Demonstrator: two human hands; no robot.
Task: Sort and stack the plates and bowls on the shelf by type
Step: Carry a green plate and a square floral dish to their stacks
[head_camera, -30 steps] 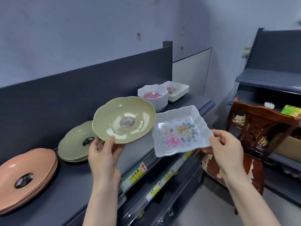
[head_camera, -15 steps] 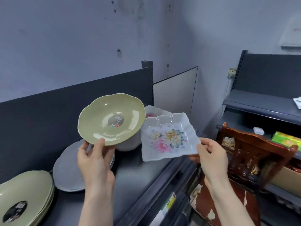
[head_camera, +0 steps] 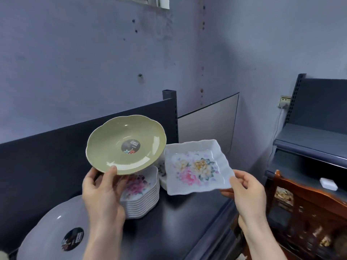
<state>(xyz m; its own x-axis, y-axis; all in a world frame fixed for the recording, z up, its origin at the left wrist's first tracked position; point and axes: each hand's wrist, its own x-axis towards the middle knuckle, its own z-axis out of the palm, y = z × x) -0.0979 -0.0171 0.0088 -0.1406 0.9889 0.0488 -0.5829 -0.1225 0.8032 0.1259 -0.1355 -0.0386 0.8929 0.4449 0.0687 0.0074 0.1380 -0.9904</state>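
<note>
White square dish (head_camera: 195, 166), flower-printed, hangs tilted at centre-right of frame, pinched by its lower right corner in the right hand (head_camera: 246, 192). The green plate (head_camera: 125, 145) is gripped at its near rim by the left hand (head_camera: 101, 192) at centre, the hands apart. The dish's likely home, a part-hidden white pile (head_camera: 162, 180) on the shelf (head_camera: 178, 222), lies just below-left of it, between the two held pieces, so the right hand is nearer; no green pile shows.
</note>
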